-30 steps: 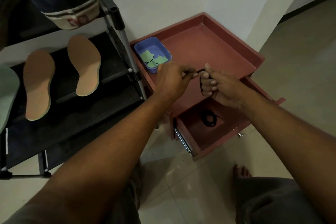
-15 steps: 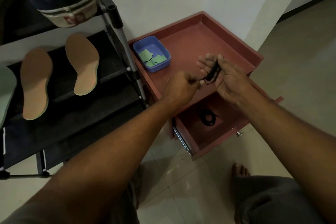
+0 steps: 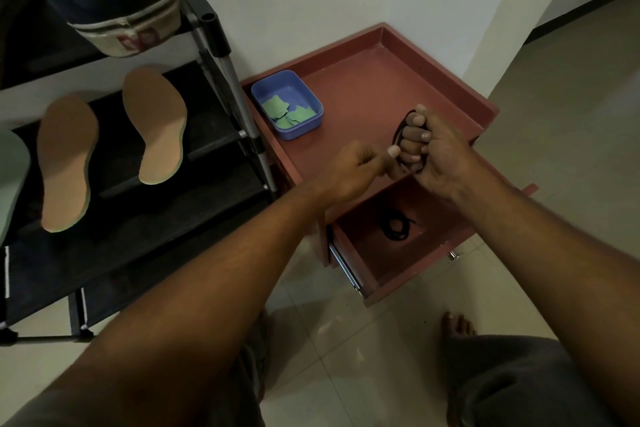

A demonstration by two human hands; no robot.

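Our right hand (image 3: 440, 156), flat a moment ago, is curling round the black cord (image 3: 397, 132) looped on its fingers over the table (image 3: 346, 90); our left hand (image 3: 360, 166) is pinching the tail, winding another turn

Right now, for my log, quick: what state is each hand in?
Left hand: pinching the end of a thin black cord.
Right hand: fingers curled, holding the same cord looped round them.

The right hand (image 3: 440, 152) is curling its fingers shut again around the thin black shoelace (image 3: 402, 123), which is now looping round them, while the left hand (image 3: 356, 170) is closing in, pinching the lace's end.
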